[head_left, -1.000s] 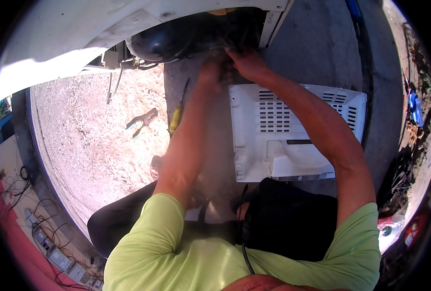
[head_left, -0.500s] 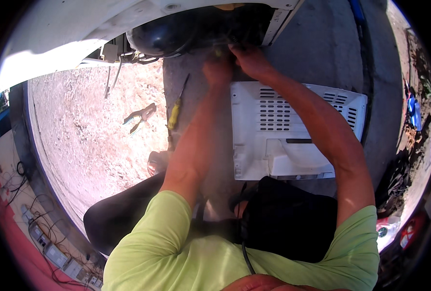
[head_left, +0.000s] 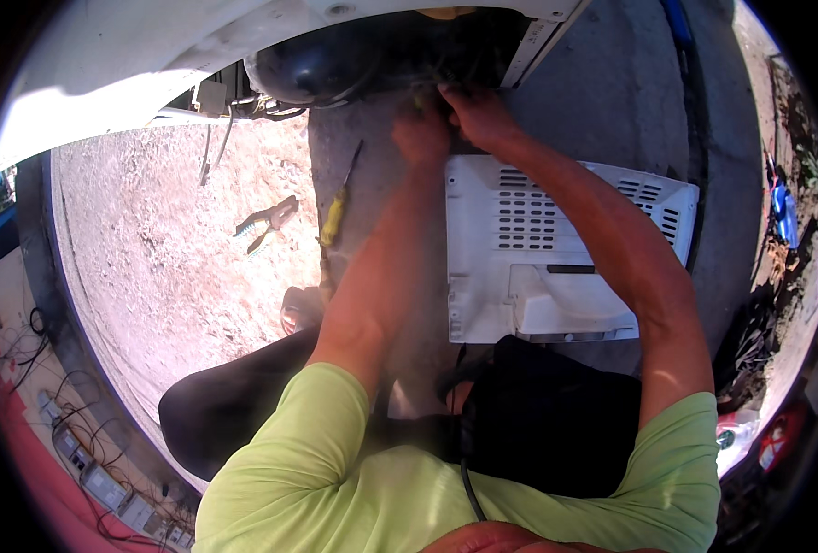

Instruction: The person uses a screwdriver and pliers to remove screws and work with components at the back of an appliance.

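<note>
Both my hands are together at the lower edge of a white appliance housing [head_left: 169,46], whose open side shows a rounded black part [head_left: 312,69] in deep shade. My left hand [head_left: 420,136] is closed, with a small yellowish patch at its fingertips that is too dark and blurred to name. Close beside it on the right, my right hand [head_left: 479,118] is closed too, its fingertips reaching into the shadow under the housing. What it grips is hidden. Below my right forearm lies a white slotted panel [head_left: 483,276].
A screwdriver with a yellow handle [head_left: 333,217] lies on the ground left of my left forearm. Further left, pliers [head_left: 269,221] rest on the sunlit ground. Loose wires [head_left: 229,138] hang from the housing. Cables and boxes [head_left: 105,484] lie at the far lower left.
My left hand has shifted slightly to the right and down, beside my right hand. The right hand has barely moved, and the tools and panel lie as before.
</note>
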Demonstrator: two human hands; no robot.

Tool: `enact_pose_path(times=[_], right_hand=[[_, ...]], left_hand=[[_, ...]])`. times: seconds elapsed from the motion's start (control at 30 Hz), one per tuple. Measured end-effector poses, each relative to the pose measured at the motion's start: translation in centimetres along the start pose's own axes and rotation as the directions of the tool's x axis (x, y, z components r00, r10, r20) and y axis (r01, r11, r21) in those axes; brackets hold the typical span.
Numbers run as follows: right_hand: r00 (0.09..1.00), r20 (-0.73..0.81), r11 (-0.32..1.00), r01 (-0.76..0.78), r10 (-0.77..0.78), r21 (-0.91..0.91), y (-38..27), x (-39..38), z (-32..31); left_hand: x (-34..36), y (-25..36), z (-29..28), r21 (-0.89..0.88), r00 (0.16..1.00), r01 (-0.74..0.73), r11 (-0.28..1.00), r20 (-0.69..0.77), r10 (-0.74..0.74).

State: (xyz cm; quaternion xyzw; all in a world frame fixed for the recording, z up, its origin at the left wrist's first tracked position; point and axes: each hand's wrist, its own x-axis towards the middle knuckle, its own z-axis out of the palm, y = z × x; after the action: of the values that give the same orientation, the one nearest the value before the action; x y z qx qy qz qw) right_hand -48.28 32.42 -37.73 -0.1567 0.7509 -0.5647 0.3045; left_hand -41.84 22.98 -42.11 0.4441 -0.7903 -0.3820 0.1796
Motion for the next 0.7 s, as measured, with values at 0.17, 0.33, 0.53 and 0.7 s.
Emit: enact_pose_path(times=[0.17,0.33,0.53,0.7], right_hand=[[0.998,-0.014,0.995,0.057,-0.059,-0.081,0.5,0.4,-0.2],[1.0,0.019,0.996,0.014,-0.012,-0.092,-0.4,0.3,-0.7],[0.999,-0.023,0.984,0.03,-0.035,-0.178,0.5,0.4,-0.4],[0.993,0.083,0.98,-0.07,0.086,-0.184,-1.1,0.0,-0.7]], left_hand=[[-0.1,0.4,0.0,0.042,0.999,-0.002,0.999,0.034,0.001],[-0.2,0.3,-0.4,0.043,0.998,0.01,0.999,0.064,-0.013],[-0.1,0.4,0.0,-0.041,0.999,0.009,0.999,0.051,-0.006],[-0.2,0.1,0.1,0.01,0.997,0.041,0.999,0.066,-0.042]])
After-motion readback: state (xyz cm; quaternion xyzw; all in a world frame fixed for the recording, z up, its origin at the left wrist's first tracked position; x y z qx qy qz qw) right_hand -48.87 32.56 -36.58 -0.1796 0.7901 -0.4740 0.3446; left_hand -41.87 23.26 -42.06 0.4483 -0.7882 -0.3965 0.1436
